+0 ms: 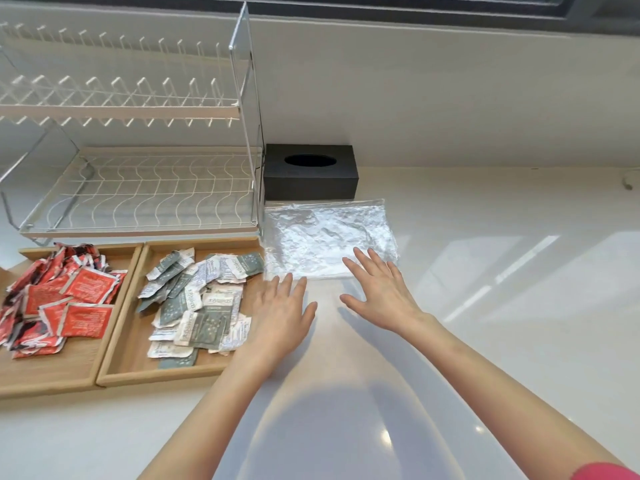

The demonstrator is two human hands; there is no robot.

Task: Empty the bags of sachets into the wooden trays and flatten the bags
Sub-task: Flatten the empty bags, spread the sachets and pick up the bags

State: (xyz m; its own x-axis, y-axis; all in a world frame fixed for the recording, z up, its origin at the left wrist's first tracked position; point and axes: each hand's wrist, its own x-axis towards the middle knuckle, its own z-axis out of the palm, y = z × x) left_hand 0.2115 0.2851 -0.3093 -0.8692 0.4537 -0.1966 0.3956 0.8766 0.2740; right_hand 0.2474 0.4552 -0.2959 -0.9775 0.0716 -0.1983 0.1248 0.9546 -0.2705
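A clear, crinkled plastic bag (325,233) lies flat on the white counter, in front of a black box. My left hand (282,317) is spread flat, its fingertips at the bag's near left corner. My right hand (379,289) is spread flat too, with its fingertips over the bag's near edge. Neither hand holds anything. To the left, one wooden tray (117,370) holds several grey-green and white sachets (199,299). A second wooden tray (45,377) beside it holds a heap of red sachets (59,296).
A white wire dish rack (138,133) stands behind the trays. A black tissue box (310,171) sits against the wall behind the bag. The white counter (502,271) stretches to the right and toward me.
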